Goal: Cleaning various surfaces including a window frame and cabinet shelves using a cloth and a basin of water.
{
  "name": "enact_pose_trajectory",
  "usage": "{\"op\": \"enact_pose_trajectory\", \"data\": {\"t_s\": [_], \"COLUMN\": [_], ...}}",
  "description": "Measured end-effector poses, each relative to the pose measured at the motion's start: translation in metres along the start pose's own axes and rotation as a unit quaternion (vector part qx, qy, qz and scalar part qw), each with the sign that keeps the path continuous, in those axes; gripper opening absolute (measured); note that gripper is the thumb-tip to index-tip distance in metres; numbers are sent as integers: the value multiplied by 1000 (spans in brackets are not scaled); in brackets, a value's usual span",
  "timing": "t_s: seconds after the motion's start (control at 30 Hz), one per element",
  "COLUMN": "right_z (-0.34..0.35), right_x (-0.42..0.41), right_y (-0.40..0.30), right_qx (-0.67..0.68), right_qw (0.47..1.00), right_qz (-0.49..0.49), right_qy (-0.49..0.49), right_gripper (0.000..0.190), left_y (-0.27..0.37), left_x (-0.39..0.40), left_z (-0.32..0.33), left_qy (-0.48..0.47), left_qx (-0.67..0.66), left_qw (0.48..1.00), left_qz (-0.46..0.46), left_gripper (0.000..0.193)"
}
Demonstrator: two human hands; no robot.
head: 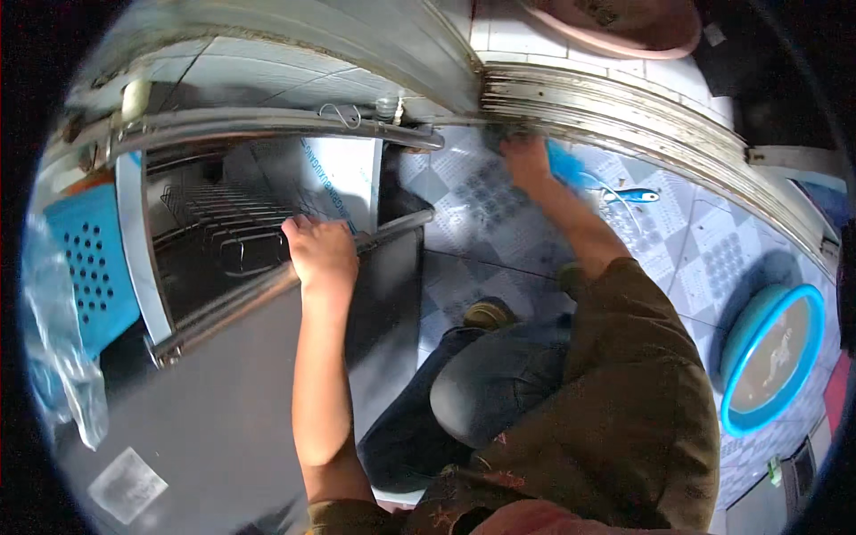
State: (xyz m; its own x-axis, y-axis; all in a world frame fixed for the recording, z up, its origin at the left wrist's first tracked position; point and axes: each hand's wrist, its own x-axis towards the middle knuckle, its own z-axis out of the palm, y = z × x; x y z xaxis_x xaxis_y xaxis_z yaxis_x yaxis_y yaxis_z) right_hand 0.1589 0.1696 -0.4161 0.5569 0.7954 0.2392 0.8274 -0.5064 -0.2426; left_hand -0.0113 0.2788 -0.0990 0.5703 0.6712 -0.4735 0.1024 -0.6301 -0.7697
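My left hand [322, 253] is closed over the metal rail [234, 294] along the front edge of an open-topped metal cabinet frame. Inside the frame, just beyond that hand, lies a wire rack [231, 214]. My right hand [525, 157] reaches down to the tiled floor beside the sliding-door track [602, 114]; something dark is at its fingers, too blurred to name. Close by that hand lies a blurred blue thing [567, 164]. Right of it, a blue-and-white handle [632, 195] rests on the floor with a thin pale loop near it.
A blue basin [730, 401] of cloudy water stands on the floor at the right. A blue perforated basket [87, 261] and clear plastic [57, 334] are at the far left. A pink basin [635, 43] sits beyond the track. A metal bar [267, 127] runs behind the rack.
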Motion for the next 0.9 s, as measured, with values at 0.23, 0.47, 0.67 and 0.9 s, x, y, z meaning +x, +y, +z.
{"op": "enact_pose_trajectory", "data": {"t_s": [0.23, 0.47, 0.67, 0.9], "right_z": [-116, -217, -272, -243], "right_x": [-32, -75, -81, -65], "right_y": [45, 46, 27, 41], "right_qx": [0, 110, 151, 433], "right_qw": [938, 992, 984, 874], "right_qz": [117, 26, 48, 217], "right_qy": [-326, 48, 77, -32], "right_gripper": [14, 15, 18, 16], "left_y": [5, 13, 7, 2], "left_x": [8, -2, -9, 0], "left_z": [4, 2, -12, -32], "left_qy": [-20, -10, 84, 61], "left_qx": [-30, 12, 22, 28], "left_qw": [999, 1000, 996, 998], "left_qz": [-2, -18, -8, 10], "left_gripper": [22, 29, 30, 32]}}
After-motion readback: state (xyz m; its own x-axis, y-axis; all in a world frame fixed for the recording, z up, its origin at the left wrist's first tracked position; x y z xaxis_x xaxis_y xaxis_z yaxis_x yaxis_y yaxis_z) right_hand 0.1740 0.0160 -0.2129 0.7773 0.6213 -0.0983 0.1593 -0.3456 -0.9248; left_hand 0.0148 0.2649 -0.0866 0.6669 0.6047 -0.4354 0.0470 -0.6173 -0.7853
